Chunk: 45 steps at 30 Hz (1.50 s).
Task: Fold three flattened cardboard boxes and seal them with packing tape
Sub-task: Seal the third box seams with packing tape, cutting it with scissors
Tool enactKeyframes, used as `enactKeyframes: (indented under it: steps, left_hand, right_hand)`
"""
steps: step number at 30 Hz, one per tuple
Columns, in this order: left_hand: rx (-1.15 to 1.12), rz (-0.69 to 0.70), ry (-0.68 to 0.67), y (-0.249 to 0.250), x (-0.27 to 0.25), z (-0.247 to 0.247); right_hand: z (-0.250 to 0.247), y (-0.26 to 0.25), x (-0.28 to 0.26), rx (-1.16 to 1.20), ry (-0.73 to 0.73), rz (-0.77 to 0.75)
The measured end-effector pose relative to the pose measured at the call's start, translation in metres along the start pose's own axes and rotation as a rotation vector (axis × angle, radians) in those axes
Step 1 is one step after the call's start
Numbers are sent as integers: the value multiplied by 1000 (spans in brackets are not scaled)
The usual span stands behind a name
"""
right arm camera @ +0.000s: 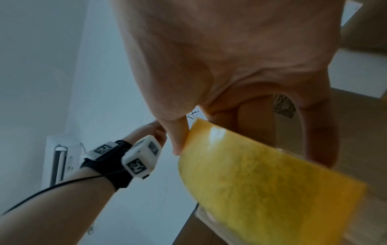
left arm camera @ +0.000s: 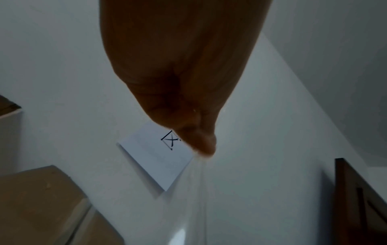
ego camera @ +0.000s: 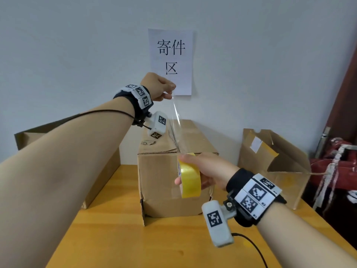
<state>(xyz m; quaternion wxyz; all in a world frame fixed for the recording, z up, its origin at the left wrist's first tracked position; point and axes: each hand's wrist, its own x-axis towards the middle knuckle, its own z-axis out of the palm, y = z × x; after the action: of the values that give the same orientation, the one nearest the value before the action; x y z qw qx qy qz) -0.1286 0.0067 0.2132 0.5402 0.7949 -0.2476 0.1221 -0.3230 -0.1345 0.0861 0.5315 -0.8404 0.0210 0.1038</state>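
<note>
A folded cardboard box stands upright in the middle of the wooden table, its top flaps closed. My right hand grips a yellow roll of packing tape in front of the box's upper right edge; the roll fills the right wrist view. A clear strip of tape runs up from the roll to my left hand, which pinches its free end high above the box, close to the wall. In the left wrist view the fingertips hold the strip.
A second cardboard box stands at the left and a third, open-topped one at the right. A paper sign hangs on the wall behind. A red object with cords sits beyond the table's right edge.
</note>
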Motion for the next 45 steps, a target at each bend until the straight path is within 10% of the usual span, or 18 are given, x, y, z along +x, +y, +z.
enactKeyframes:
  steps: [45]
  left_hand:
    - [353, -367, -563, -85, 31, 39]
  right_hand:
    - [4, 7, 33, 147, 2, 91]
